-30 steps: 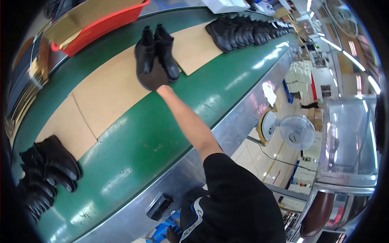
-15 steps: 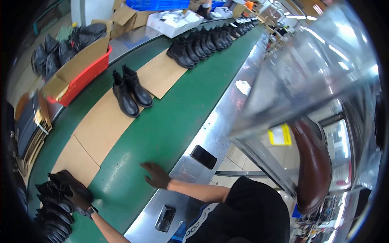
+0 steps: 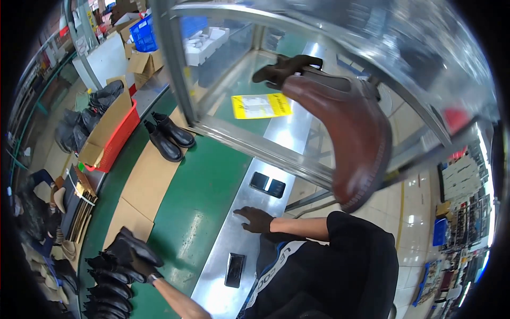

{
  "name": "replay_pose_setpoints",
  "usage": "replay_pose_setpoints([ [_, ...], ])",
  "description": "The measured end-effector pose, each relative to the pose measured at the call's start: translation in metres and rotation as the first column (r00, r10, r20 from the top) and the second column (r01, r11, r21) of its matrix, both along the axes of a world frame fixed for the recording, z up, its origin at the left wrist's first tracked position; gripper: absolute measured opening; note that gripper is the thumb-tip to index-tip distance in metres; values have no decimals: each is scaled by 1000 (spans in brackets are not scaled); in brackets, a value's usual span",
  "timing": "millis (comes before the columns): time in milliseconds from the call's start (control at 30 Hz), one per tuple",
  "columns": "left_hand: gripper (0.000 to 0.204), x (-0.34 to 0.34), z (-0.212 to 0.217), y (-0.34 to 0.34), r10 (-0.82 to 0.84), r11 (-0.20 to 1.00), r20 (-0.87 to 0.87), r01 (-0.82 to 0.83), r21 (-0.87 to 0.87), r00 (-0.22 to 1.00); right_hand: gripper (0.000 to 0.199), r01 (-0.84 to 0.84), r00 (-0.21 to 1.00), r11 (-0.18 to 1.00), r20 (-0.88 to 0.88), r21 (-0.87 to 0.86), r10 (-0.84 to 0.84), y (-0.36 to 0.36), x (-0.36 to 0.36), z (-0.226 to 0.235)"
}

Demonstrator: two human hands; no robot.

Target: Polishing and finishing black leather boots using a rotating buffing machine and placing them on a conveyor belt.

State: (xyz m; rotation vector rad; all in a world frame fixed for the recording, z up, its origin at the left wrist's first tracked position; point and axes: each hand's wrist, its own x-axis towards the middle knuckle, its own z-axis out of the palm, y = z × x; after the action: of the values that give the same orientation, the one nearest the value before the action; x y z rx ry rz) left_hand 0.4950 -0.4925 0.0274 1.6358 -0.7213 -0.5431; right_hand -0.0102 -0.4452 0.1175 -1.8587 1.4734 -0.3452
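Note:
At the lower left, my left hand (image 3: 142,267), in a dark glove, is closed around a black ankle boot (image 3: 139,248) at the end of a row of similar black boots (image 3: 109,297). Some of its fingers are hidden against the dark leather. My right hand (image 3: 256,219), also gloved, hovers with fingers apart and nothing in it, over the metal edge (image 3: 215,260) of the green conveyor belt (image 3: 204,183). Close to it lies a phone (image 3: 267,184). A glossy black rectangular object (image 3: 234,269) rests nearer me on the same metal edge.
A pair of black ankle boots (image 3: 169,137) stands on brown cardboard sheets (image 3: 146,183). At upper right, a clear-panelled metal frame (image 3: 249,141) and a large brown boot (image 3: 364,133) block part of the view. A red crate (image 3: 118,139) with black bundles is beyond the belt.
The view has swung right, bringing the framed panel and brown boot across the upper middle. My right hand has moved from over the belt to the metal edge. My left hand stays at the boots.

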Motion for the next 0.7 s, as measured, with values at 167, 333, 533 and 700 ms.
replay_pose_setpoints([
  [167, 55, -188, 98, 61, -484, 859, -783, 382, -341, 391, 56, -13, 986, 990, 166, -137, 36, -14, 0, 24],
  [333, 63, -283, 97, 136, -420, 832, -852, 506, -225, 313, 68, -291, 797, 947, 582, 135, 162, -7, 4, 72],
  [533, 62, -302, 138, 183, -529, 622, -815, 762, -181, 238, 56, -733, 507, 371, 821, 570, -261, 54, -59, 98],
  [700, 66, -306, 143, 205, -762, 376, -529, 920, 109, 374, 42, -701, 440, 340, 755, 627, -485, 116, -92, 120],
])
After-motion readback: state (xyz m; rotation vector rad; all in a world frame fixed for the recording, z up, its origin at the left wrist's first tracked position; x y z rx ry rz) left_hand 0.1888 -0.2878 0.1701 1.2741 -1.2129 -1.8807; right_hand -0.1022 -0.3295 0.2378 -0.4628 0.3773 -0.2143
